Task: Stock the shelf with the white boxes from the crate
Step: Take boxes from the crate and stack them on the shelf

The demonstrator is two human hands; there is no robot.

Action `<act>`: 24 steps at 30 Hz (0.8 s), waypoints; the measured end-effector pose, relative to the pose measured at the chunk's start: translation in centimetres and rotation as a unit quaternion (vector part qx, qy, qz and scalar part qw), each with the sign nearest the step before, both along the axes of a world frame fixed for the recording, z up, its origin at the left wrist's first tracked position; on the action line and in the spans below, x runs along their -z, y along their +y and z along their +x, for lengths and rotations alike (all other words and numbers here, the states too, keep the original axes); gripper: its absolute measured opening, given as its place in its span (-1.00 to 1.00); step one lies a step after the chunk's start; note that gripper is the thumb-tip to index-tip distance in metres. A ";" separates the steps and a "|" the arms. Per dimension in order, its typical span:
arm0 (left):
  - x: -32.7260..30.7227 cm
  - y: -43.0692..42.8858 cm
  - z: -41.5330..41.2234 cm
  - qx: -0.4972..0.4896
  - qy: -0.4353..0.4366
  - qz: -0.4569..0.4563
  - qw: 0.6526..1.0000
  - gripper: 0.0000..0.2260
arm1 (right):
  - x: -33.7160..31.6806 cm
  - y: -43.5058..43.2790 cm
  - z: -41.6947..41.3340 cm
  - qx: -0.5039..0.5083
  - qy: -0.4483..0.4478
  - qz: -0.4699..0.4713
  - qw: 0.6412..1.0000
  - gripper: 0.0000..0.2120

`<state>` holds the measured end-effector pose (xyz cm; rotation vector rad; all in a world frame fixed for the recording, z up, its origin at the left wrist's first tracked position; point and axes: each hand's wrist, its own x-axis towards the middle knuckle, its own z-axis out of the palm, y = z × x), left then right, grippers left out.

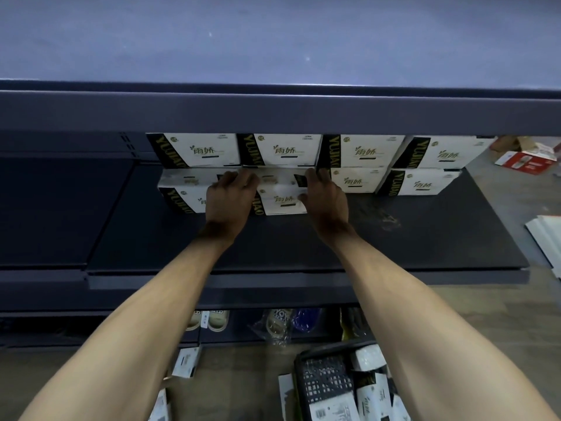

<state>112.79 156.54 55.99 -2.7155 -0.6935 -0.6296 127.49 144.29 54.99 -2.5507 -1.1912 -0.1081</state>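
Note:
Two stacked rows of white boxes with black side bands stand at the back of the dark shelf (394, 238). One white box (283, 199) in the lower row sits a little forward of its neighbours. My left hand (230, 196) grips its left top edge, fingers curled over the top, partly covering the box to the left (182, 192). My right hand (326, 199) holds its right end, thumb on the front face. On the floor at the bottom right stands the black crate (324, 381) with several white boxes in it.
An upper shelf board (273, 110) overhangs the boxes. Packaged slippers (276, 323) lie on the lowest shelf. Loose white boxes (186, 361) lie on the floor by the crate. A red and white carton (525, 161) and white sheets (546, 235) lie on the floor at the right.

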 end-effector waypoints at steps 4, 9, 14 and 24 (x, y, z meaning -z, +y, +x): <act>-0.1 0.1 -0.1 0.002 0.030 -0.004 1.000 -0.77 | -0.2 0.1 -0.2 0.005 -0.004 -0.015 1.000 -0.62; -0.4 -0.3 -0.8 -0.017 0.030 -0.100 0.994 -0.74 | -1.0 -1.5 -0.9 -0.013 0.011 -0.066 0.998 -0.42; 0.6 -1.8 -3.5 -0.027 0.048 -0.167 0.984 -0.47 | -1.3 -5.5 -2.7 0.066 0.064 -0.083 0.992 -0.37; -1.9 -6.3 -6.5 -0.033 0.146 -0.172 0.974 -0.35 | -4.7 -10.6 -6.7 0.042 0.059 -0.136 0.988 -0.44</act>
